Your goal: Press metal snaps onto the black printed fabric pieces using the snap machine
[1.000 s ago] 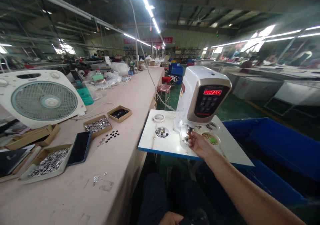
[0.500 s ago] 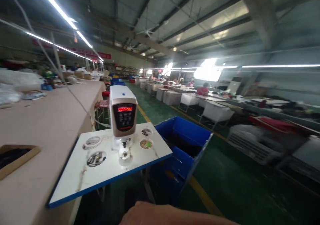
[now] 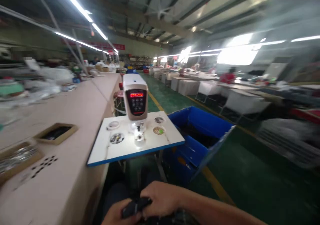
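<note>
At the bottom of the head view, both my hands hold a small black item (image 3: pixel 137 206) low over my lap; blur hides its exact kind. My left hand (image 3: pixel 118 214) is closed round its left end, thumb on top. Curled over its right side is my right hand (image 3: pixel 160 198). Beyond them stands a white and brown press machine (image 3: pixel 136 98) with a red digital display, on a white board (image 3: pixel 97 155) edged in blue. Round cut-outs in the board hold small metal parts (image 3: pixel 117 138) and gold-coloured pieces with something green (image 3: pixel 158 130).
On the left, a long covered table (image 3: pixel 82 105) carries a tray of black pieces (image 3: pixel 56 133), a tray of metal parts (image 3: pixel 18 158) and several dark dots in rows. To the right of the board stands a blue bin (image 3: pixel 200 118). People sit at far tables.
My view has swung left and down, bringing the parts trays into sight. My left hand and the black item now show; earlier only one hand and forearm were visible at the bottom.
</note>
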Demonstrator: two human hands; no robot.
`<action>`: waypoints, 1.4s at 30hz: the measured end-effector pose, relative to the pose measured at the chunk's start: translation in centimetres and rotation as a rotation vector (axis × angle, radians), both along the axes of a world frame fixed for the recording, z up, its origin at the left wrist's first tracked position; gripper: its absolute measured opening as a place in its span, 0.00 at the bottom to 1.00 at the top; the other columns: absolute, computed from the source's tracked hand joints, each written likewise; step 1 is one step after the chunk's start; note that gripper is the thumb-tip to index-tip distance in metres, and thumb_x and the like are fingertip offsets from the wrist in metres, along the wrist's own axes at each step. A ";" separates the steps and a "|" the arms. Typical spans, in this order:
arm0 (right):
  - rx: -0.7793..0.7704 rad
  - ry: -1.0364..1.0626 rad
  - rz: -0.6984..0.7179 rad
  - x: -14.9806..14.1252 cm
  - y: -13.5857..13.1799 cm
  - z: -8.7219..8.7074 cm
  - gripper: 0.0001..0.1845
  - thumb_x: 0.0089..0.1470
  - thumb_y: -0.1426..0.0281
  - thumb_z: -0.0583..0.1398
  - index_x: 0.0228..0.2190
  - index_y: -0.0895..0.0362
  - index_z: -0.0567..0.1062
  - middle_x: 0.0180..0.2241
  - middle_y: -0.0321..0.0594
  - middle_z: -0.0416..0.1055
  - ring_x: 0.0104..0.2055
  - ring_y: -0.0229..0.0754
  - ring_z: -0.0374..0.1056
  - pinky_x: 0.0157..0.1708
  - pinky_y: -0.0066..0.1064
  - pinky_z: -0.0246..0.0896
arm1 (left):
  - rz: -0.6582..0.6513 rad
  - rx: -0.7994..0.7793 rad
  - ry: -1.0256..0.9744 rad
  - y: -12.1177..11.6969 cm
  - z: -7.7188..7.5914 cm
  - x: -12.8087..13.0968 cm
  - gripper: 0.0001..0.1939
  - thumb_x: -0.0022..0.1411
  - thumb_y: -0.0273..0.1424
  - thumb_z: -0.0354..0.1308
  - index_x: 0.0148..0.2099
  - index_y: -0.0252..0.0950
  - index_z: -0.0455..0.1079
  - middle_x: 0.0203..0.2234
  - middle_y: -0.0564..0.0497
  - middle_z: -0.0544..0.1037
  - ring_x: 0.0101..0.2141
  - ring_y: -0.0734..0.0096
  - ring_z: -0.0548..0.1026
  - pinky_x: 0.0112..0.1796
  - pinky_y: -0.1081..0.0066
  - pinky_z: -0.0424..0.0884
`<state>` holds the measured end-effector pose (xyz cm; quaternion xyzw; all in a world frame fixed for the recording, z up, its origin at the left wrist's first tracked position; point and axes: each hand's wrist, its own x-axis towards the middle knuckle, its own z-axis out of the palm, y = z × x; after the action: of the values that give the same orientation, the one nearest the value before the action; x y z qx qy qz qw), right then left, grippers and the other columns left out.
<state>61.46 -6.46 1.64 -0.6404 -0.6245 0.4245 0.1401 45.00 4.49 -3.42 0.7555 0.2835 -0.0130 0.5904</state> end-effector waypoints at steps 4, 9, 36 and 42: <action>-0.002 0.169 -0.162 0.8 0.2 0.5 0.09 0.48 0.68 0.63 0.23 0.56 0.68 0.21 0.27 0.59 0.25 0.32 0.55 0.22 0.23 0.47 | -0.050 -0.300 -0.173 1.1 0.8 -1.6 0.27 0.50 0.52 0.70 0.29 0.31 0.69 0.21 0.57 0.63 0.26 0.78 0.57 0.28 0.73 0.51; 0.031 0.350 -0.196 2.2 0.8 0.8 0.20 0.57 0.54 0.58 0.24 0.57 0.68 0.24 0.32 0.58 0.28 0.36 0.55 0.27 0.27 0.49 | -0.016 -0.497 -0.204 2.2 2.2 0.8 0.26 0.43 0.48 0.75 0.30 0.31 0.71 0.23 0.56 0.67 0.27 0.77 0.61 0.31 0.73 0.54; 0.005 0.617 -0.418 12.2 9.3 -2.4 0.25 0.53 0.50 0.67 0.36 0.60 0.81 0.34 0.41 0.80 0.35 0.45 0.72 0.38 0.33 0.64 | -0.029 -0.486 -0.074 12.5 3.1 10.9 0.22 0.43 0.41 0.74 0.37 0.31 0.77 0.29 0.52 0.78 0.29 0.73 0.72 0.38 0.70 0.67; 0.230 0.327 -0.389 15.8 13.3 -2.3 0.21 0.54 0.52 0.63 0.34 0.59 0.82 0.33 0.40 0.80 0.37 0.48 0.72 0.39 0.34 0.62 | 0.011 -0.226 -0.066 16.2 3.4 15.1 0.20 0.45 0.40 0.71 0.36 0.31 0.77 0.27 0.52 0.78 0.28 0.72 0.72 0.35 0.70 0.67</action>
<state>77.30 6.88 -0.69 -0.6512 -0.5028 0.4138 0.3898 60.09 20.72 0.02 0.6826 0.2648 -0.0166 0.6810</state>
